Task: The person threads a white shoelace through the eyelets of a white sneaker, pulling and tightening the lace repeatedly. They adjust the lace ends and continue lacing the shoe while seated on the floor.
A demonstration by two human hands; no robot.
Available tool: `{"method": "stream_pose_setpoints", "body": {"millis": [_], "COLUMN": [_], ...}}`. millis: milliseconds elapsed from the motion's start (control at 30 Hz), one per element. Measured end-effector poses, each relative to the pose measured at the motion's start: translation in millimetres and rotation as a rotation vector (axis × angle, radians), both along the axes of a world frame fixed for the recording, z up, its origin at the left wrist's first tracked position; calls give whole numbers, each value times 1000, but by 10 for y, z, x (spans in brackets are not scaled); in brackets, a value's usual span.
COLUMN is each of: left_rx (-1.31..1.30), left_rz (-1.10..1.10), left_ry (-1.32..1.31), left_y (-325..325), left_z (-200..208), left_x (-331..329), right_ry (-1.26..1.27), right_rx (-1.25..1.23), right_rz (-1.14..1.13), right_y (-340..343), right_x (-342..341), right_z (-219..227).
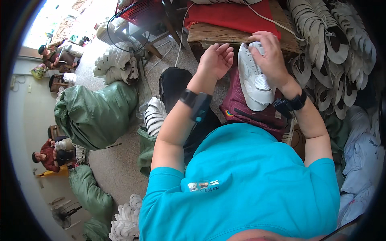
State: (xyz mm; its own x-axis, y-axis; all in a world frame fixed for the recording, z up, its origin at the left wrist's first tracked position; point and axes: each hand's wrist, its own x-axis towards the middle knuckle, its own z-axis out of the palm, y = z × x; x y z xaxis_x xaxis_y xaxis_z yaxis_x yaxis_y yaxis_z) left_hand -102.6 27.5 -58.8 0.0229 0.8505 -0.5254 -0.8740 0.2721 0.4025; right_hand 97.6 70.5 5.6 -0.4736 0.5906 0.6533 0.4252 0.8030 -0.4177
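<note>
A white shoe upper [257, 86] with mesh panels and lace holes rests over a maroon striped cloth [257, 120] in front of me, its toe toward my body. My right hand [268, 56] is closed on its collar end, thumb on one side and fingers over the top. Just left of the shoe my left hand [217, 60] is raised, apart from it. Its fingers are loosely curled and a little apart, and I see nothing in them. Dark bands with small devices circle both wrists.
Ahead is a wooden bench [213, 34] with red cloth [229, 18] and a white cord. Strung pale shoe parts [317, 36] hang at the right. Green sacks [98, 114] and white shoe-part bundles [116, 62] stand at left. Two other people [50, 156] sit far left.
</note>
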Motion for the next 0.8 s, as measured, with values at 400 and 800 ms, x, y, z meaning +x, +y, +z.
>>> {"method": "stream_pose_setpoints", "body": {"millis": [400, 800], "left_rx": [129, 96], "left_rz": [-325, -183], "left_ry": [-303, -577], "left_y": [-152, 102], "left_z": [302, 326], "left_x": [324, 87], "right_ry": [788, 1003], "right_rx": [-1125, -1500], "right_rz": [179, 207], "right_y": [668, 712], "right_x": [-496, -733], "right_z": [-39, -65]}}
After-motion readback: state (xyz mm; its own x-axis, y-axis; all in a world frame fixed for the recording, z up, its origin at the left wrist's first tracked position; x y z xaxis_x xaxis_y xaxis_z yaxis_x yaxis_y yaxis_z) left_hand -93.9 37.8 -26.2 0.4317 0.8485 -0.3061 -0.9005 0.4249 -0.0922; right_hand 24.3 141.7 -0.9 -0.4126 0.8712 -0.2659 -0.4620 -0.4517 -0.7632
